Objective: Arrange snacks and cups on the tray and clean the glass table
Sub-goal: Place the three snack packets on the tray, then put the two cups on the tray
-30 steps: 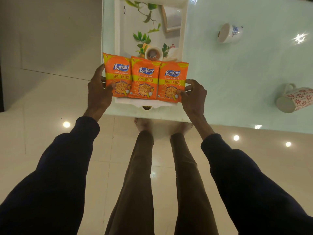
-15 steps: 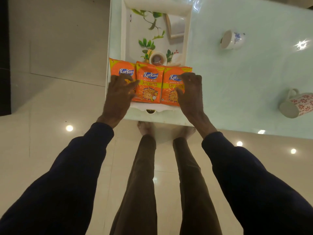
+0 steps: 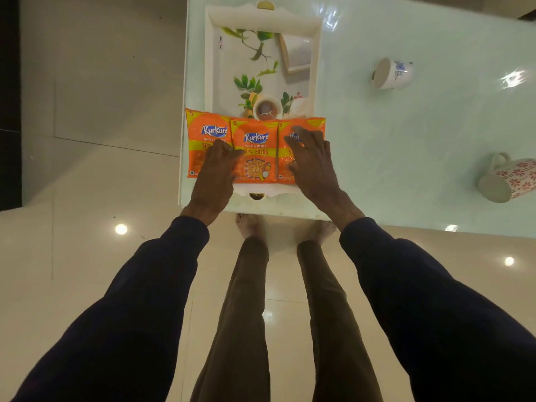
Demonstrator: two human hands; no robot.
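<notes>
Three orange snack packets lie side by side across the near end of the white leaf-printed tray [image 3: 216,68]: left packet [image 3: 203,132], middle packet [image 3: 255,152], right packet [image 3: 311,124]. My left hand [image 3: 216,175] rests on the left packet with its fingers bent toward the middle one. My right hand [image 3: 314,166] lies flat on the right packet, fingers spread. On the glass table [image 3: 391,146], a white cup with blue print [image 3: 391,74] lies on its side at the right. A red-flowered mug [image 3: 507,178] lies on its side at the far right.
The tray sits at the table's near left corner, its handle [image 3: 256,195] close to the edge. The left packet overhangs the tray's left rim. My legs and bare feet [image 3: 249,227] stand below the table edge on a glossy tiled floor [image 3: 87,198].
I held the packets by their outer edges above the tray, then set them down. Both hands moved on top of the outer packets and now lie on them.
</notes>
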